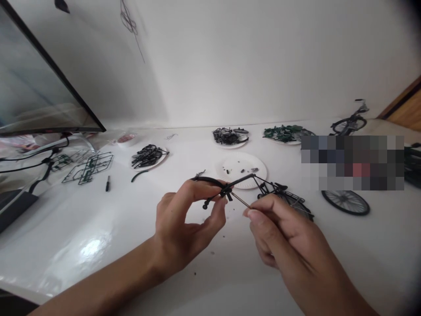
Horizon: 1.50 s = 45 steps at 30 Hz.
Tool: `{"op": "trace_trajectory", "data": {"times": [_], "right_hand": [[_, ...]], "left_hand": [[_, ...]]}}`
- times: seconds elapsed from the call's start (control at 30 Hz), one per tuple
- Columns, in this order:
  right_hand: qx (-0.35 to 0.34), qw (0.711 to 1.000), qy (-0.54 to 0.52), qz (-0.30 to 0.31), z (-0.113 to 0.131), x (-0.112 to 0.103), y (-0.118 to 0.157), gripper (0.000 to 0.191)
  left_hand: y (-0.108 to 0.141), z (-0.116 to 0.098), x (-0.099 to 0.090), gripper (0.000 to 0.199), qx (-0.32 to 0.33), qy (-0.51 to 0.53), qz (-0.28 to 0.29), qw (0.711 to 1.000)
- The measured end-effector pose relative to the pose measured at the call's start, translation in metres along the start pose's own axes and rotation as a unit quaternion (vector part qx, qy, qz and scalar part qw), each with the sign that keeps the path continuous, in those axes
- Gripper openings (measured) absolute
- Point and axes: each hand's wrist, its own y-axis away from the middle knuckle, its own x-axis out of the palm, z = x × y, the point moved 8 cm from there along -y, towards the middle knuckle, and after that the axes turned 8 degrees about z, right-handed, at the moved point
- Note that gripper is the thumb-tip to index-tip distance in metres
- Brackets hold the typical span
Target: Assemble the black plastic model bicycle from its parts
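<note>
My left hand point(184, 215) pinches a black model bicycle frame point(242, 179) between thumb and fingertips, with a curved black mudguard point(208, 178) at its left end. From my right hand point(286, 237) a thin metal screwdriver point(241, 200) points left, its tip at the joint by my left fingertips. My right fist hides the screwdriver's handle. Beyond the right hand is a black rear wheel with a rack point(296, 199), seemingly joined to the frame. Whether the tip sits in a screw is too small to tell.
Behind my hands stands a white plate point(263, 175) with small parts. Farther plates hold black parts point(226, 136), point(148, 156) and green parts point(283, 133). Left lie green sprues point(90, 169), a small screwdriver point(108, 183) and a monitor point(49, 87). Right are a loose wheel point(345, 202) and a model bicycle point(350, 123).
</note>
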Motion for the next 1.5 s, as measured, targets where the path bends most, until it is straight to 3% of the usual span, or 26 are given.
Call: {"op": "trace_trajectory", "data": {"times": [0.27, 0.47, 0.63, 0.8, 0.97, 1.07, 1.13, 1.23, 1.3, 1.37, 1.43, 1.5], "right_hand": [[0.030, 0.994, -0.108, 0.015, -0.001, 0.016, 0.006, 0.041], [-0.003, 0.999, -0.044, -0.017, 0.009, 0.010, 0.005, 0.027], [0.035, 0.995, -0.093, 0.033, 0.001, 0.015, 0.004, 0.041], [0.056, 0.983, -0.170, 0.037, -0.005, 0.020, 0.005, 0.044], [0.036, 0.994, -0.104, 0.013, 0.004, 0.013, 0.005, 0.038], [0.016, 0.994, -0.103, 0.032, 0.007, 0.014, 0.004, 0.036], [0.025, 0.977, -0.200, 0.071, 0.004, 0.020, 0.002, 0.037], [0.078, 0.904, -0.391, 0.153, 0.000, 0.038, 0.003, 0.038], [0.103, 0.871, -0.440, 0.191, 0.000, 0.046, 0.005, 0.038], [0.081, 0.900, -0.396, 0.161, 0.000, 0.039, 0.003, 0.038], [0.030, 0.958, -0.271, 0.088, 0.001, 0.023, 0.000, 0.036], [-0.016, 0.990, -0.142, 0.023, 0.007, 0.009, 0.000, 0.030]], "left_hand": [[0.000, -0.001, 0.006, 0.032, -0.001, 0.029, 0.005, 1.000], [0.001, -0.004, 0.005, 0.031, 0.000, 0.013, -0.001, 1.000], [0.000, -0.006, 0.006, 0.035, 0.022, 0.018, 0.009, 1.000], [-0.001, -0.004, 0.007, 0.035, 0.031, 0.004, 0.017, 0.999], [-0.001, -0.008, 0.005, 0.033, 0.042, -0.009, -0.002, 0.999], [0.000, -0.007, 0.006, 0.032, 0.028, -0.002, 0.000, 1.000], [0.000, -0.008, 0.006, 0.033, 0.026, -0.005, -0.004, 1.000], [0.000, -0.011, 0.004, 0.034, 0.038, -0.017, -0.011, 0.999], [-0.001, -0.011, 0.004, 0.034, 0.036, -0.021, -0.013, 0.999], [-0.001, -0.010, 0.004, 0.033, 0.035, -0.021, -0.011, 0.999], [-0.001, -0.013, 0.004, 0.033, 0.055, -0.021, -0.009, 0.998], [0.000, -0.015, 0.005, 0.035, 0.076, -0.016, -0.003, 0.997]]}}
